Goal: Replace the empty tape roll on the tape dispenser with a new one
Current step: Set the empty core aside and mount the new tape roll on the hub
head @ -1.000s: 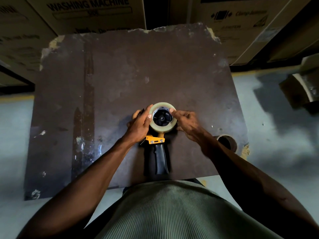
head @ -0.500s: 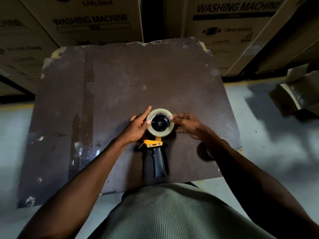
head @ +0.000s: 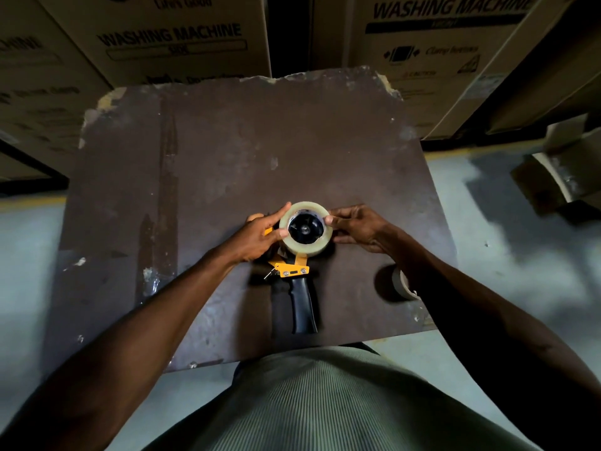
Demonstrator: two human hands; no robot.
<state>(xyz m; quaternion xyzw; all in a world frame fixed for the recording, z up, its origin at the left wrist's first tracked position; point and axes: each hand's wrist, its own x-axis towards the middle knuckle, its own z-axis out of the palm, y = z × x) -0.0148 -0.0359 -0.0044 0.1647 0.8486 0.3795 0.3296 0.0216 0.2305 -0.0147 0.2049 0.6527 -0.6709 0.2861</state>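
— When starting at the far left, what first?
— Left of the left hand (head: 260, 237): bare stretch of worn brown table (head: 227, 157), scuffed and streaked. Beyond both hands, past the table's far edge: cardboard boxes (head: 175, 43) printed "WASHING MACHINE".
— And the left hand itself?
— Wrapped onto the left side of the new tape roll (head: 302, 250). Thumb laid along the upper left rim, fingers tucked down the side. Grasping, not loose.
— Between the hands?
— New tape roll, clear and pale, seated over the black hub (head: 305, 227) of the tape dispenser (head: 291, 270). Flat face turned up toward the camera. Nearer the body than the roll: yellow bracket with two screws, then black handle (head: 302, 304) pointing back at the torso.
— Standing or lying?
— Lying on its side on the table, roughly midway between the two wrists.
— Right hand?
— Right hand (head: 357, 227) closed on the right side of the same roll. One fingertip on the top right rim, remaining fingers curled down beside it. Gripping as well.
— Anything right of that?
— Nearer the body than the right hand, tucked against the right forearm: empty roll (head: 401, 283), brown cardboard core, resting on the table near the right front corner, partly hidden by the arm. Apart from the dispenser.
— Further right?
— Off the table: grey floor (head: 520, 255) and a dim cardboard piece (head: 559, 177), too blurred to tell more.
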